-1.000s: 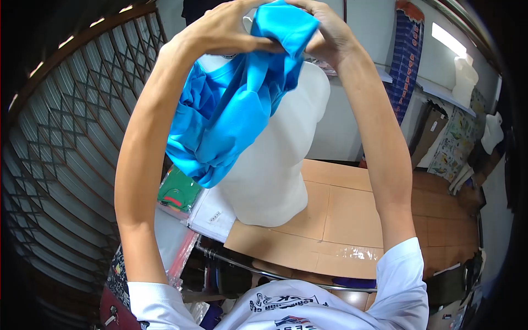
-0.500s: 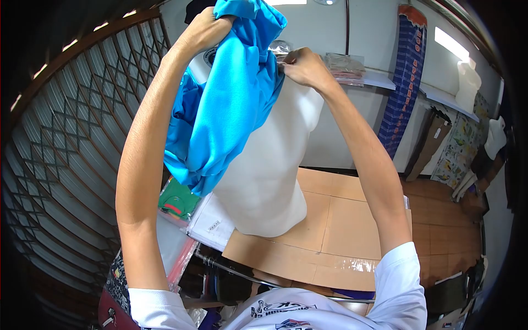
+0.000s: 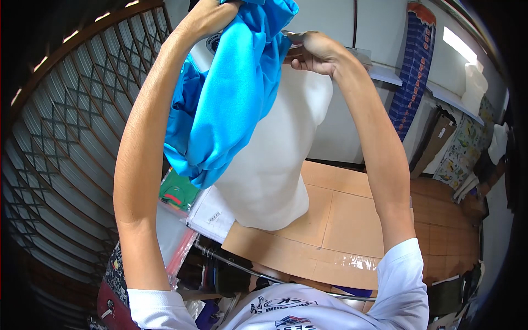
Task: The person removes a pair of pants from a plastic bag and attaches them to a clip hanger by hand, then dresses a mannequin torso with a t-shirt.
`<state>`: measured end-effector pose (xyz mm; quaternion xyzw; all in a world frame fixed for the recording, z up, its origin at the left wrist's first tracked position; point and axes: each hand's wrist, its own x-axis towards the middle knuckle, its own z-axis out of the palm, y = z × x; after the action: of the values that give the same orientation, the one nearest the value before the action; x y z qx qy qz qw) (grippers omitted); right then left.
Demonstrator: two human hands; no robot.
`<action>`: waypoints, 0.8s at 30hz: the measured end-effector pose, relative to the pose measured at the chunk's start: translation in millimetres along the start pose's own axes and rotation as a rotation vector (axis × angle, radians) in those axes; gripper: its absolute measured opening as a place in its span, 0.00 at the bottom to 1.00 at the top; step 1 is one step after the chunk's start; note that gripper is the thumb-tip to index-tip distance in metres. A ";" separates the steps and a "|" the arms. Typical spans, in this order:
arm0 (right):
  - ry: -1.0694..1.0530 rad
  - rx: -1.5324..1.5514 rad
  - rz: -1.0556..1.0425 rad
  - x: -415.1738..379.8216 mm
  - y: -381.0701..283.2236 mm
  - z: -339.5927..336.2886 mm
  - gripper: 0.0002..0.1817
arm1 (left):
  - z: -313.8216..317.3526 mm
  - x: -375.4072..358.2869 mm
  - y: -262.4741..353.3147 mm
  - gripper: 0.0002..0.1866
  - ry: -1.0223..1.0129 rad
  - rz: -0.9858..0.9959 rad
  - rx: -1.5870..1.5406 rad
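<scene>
A bright blue shirt (image 3: pixel 228 104) hangs bunched in front of the upper left side of a white mannequin torso (image 3: pixel 269 170). My left hand (image 3: pixel 214 16) is closed on its upper part, at the top edge of the view, with the fingertips partly hidden by cloth. At the shirt's right edge, just above the mannequin's shoulder, is my right hand (image 3: pixel 316 52). Its fingers are curled against the cloth, palm side partly showing. The folds hide the mannequin's upper left part.
Flat brown cardboard (image 3: pixel 352 220) lies under the mannequin. Packaged clothing (image 3: pixel 179 192) and a white packet (image 3: pixel 212 217) are at its left. A folding metal gate (image 3: pixel 71 137) stands left. A tall blue printed roll (image 3: pixel 412 71) and wall shelf (image 3: pixel 385 74) are at the right.
The shirt and both hands sit slightly further right in the view, the left hand higher. My right hand has turned, so more of its palm side shows at the shirt's edge.
</scene>
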<state>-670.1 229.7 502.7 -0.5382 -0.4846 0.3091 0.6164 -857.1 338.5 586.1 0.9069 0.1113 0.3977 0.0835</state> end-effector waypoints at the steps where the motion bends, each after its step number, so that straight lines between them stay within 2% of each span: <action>1: -0.019 0.050 -0.008 0.0 -0.6 1.3 0.15 | -0.1 -0.4 1.0 0.23 0.014 0.000 -0.002; 2: -0.020 0.051 -0.008 1.4 0.2 2.5 0.15 | 1.0 0.6 -2.9 0.23 0.014 -0.001 -0.001; 4: -0.092 0.101 -0.063 6.1 2.1 3.3 0.13 | 3.7 3.4 -10.8 0.22 0.080 0.160 -0.005; 7: -0.016 0.057 -0.058 17.3 9.0 1.8 0.10 | 1.2 -5.8 0.8 0.22 0.050 0.168 -0.002; 10: 0.058 0.017 -0.116 4.0 2.2 10.6 0.07 | 1.3 -4.4 6.2 0.21 0.023 0.053 0.013; 13: 0.124 0.038 -0.101 -3.7 1.4 6.8 0.08 | 3.1 -6.9 9.3 0.21 0.078 0.124 -0.009; 17: 0.020 0.023 -0.097 1.1 9.3 -19.0 0.12 | 2.7 -5.4 9.1 0.21 0.036 0.034 0.026; 19: 0.120 -0.413 -0.096 -23.9 -2.4 -18.1 0.12 | 3.1 -6.9 14.0 0.21 0.057 -0.012 0.019; 22: 0.070 -0.383 -0.027 -31.5 -4.8 -38.6 0.13 | 0.5 -8.2 20.0 0.21 0.029 -0.068 0.078; 23: 0.150 -0.484 0.006 -20.0 6.5 -50.4 0.18 | -0.4 -8.9 21.2 0.21 0.031 -0.070 0.077; 24: 0.147 -0.486 0.007 -23.2 9.7 -52.8 0.18 | -0.5 -9.7 22.1 0.21 0.032 -0.060 0.066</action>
<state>-627.5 191.8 489.8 -0.6933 -0.4965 0.1457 0.5016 -860.9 314.7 584.9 0.8989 0.1531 0.4056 0.0636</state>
